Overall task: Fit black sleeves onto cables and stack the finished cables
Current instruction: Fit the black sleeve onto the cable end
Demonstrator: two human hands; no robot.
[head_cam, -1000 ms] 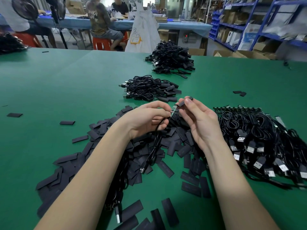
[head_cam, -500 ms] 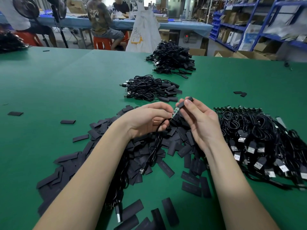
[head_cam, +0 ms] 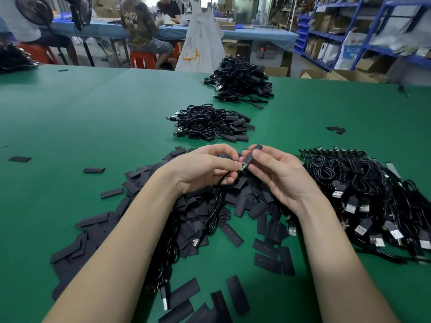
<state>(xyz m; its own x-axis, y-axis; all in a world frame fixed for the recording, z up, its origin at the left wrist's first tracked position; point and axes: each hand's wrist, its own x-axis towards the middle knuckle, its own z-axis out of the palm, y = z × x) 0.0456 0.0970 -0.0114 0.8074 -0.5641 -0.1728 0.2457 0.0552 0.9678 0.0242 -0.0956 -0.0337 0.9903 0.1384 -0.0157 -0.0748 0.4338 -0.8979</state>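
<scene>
While the left hand (head_cam: pixel 205 169) pinches the cable (head_cam: pixel 215 213) just behind its bare end, the right hand (head_cam: pixel 277 176) pinches a sleeve (head_cam: pixel 251 156) at that end, its mouth meeting the tip. Fitting looks underway; next the sleeve likely needs sliding on straight. Both meet between the fingertips, above the loose sleeves (head_cam: pixel 242 206).

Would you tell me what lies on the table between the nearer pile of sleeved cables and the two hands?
In the head view, only bare green table separates the nearer cable pile from the left hand and right hand.
</scene>
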